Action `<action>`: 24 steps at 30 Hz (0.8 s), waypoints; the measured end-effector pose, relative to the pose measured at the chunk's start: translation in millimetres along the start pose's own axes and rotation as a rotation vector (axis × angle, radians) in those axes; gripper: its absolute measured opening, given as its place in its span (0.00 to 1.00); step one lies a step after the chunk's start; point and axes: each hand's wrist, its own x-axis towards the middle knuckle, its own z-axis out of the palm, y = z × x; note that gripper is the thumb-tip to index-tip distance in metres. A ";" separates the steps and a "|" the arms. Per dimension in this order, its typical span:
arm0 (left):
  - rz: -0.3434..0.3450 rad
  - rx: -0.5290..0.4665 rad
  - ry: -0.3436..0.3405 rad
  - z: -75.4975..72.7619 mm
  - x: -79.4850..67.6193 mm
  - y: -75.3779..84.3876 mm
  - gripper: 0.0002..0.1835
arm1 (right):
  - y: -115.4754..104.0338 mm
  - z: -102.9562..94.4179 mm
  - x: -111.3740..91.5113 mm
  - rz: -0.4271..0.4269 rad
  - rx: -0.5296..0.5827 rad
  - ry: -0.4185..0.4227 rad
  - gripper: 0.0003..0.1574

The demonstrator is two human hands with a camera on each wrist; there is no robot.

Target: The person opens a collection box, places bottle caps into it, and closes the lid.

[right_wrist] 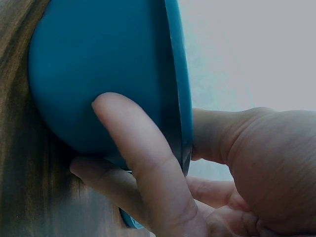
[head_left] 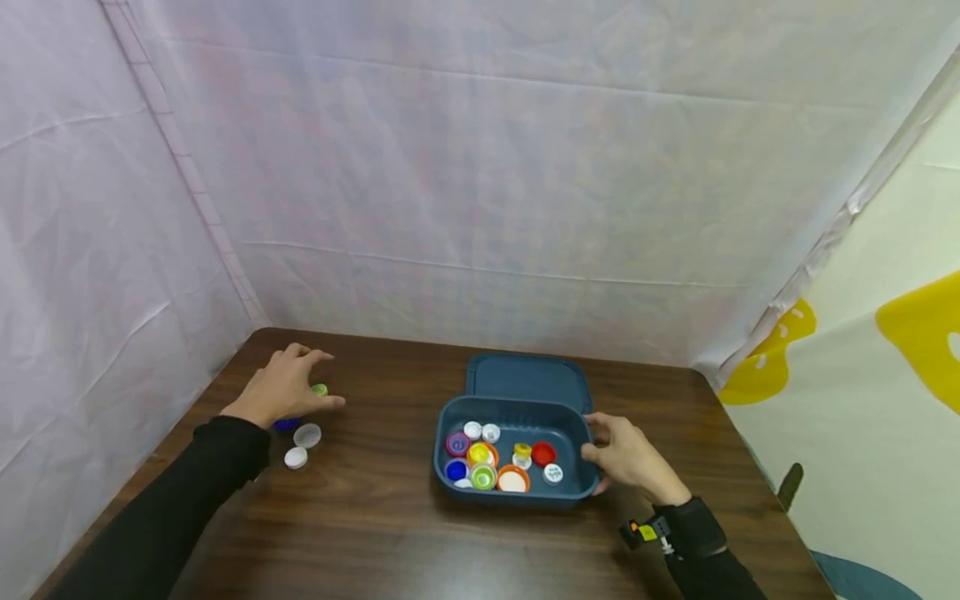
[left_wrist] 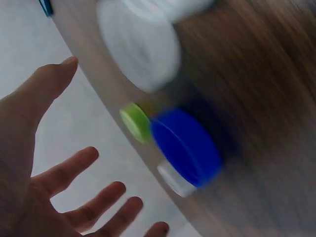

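Observation:
My left hand point(head_left: 281, 387), fingers and thumb spread apart with nothing between them, hovers over loose bottle caps at the table's left side. A green cap point(left_wrist: 136, 123), a deep blue cap point(left_wrist: 187, 148), a small white cap point(left_wrist: 175, 180) and a blurred whitish cap point(left_wrist: 140, 44) lie there in the left wrist view. On the other side, my right hand point(head_left: 633, 454) grips the right end of a blue-grey box point(head_left: 517, 500), thumb over the rim and fingers along the outer wall point(right_wrist: 103, 54). Several colourful caps, such as a red cap point(head_left: 543, 453), lie inside the box.
A flat blue-grey lid point(head_left: 528, 379) lies behind the box on the brown wooden table point(head_left: 375, 533). White sheeting point(head_left: 480, 167) hangs behind the table's back edge and along its left side. Yellow shapes point(head_left: 772, 354) mark the covering at right.

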 end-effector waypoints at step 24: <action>-0.007 -0.039 -0.126 -8.1 15.8 -36.4 0.09 | 0.5 0.5 1.9 0.023 -0.012 -0.002 0.41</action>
